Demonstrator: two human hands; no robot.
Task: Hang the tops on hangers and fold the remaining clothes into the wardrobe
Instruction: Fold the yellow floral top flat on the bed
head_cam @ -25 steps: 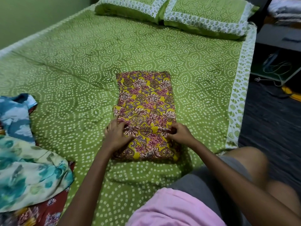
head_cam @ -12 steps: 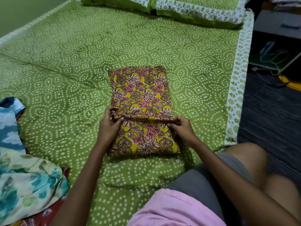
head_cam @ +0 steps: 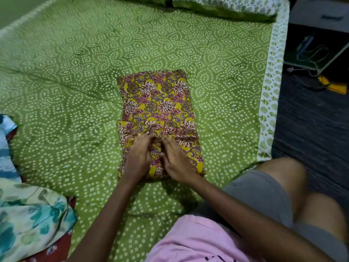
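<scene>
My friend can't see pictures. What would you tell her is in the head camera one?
Two hands, left hand and right hand, press flat on a folded yellow flowery cloth lying on a green dotted bedsheet. A pile of blue-green and red clothes sits at the left edge.

Dim, even indoor light; soft motion blur, edges bowed.

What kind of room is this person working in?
Most likely a bedroom: a bed with a green patterned bedsheet, pillows at its head, and clothes piled beside the cloth being folded.
</scene>
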